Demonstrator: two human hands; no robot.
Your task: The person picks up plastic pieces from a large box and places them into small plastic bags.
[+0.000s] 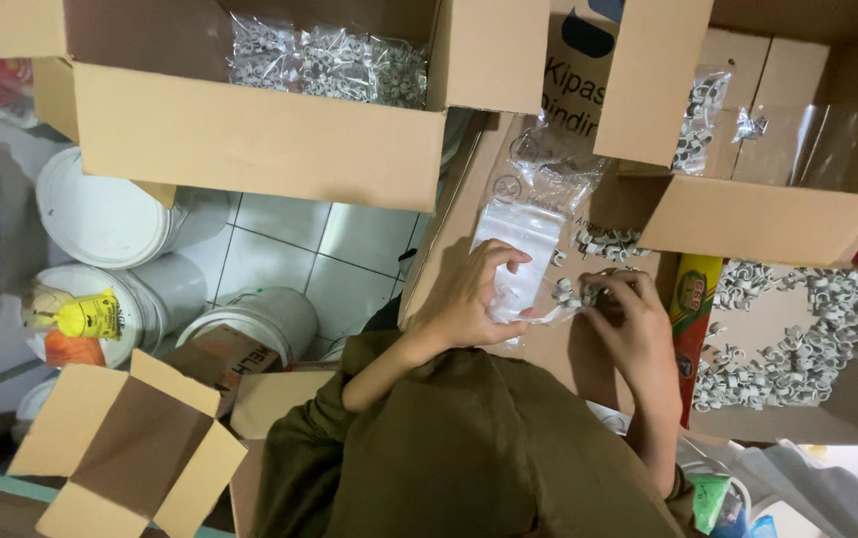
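Pinching a clear plastic bag (516,261), left hand (469,299) is steadying it at centre frame; right hand (633,319) is gripping small white ring-shaped clips (570,294).

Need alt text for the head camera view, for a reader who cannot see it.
Seen from above, a person's left hand holds a small clear plastic bag while the right hand brings a few small white clips to its opening. More white clips lie heaped on cardboard to the right, and open cardboard boxes holding filled bags surround the worker above a tiled floor with white buckets.

Clips (797,349) right of bag (516,254) — boxes (249,139) (open) behind.
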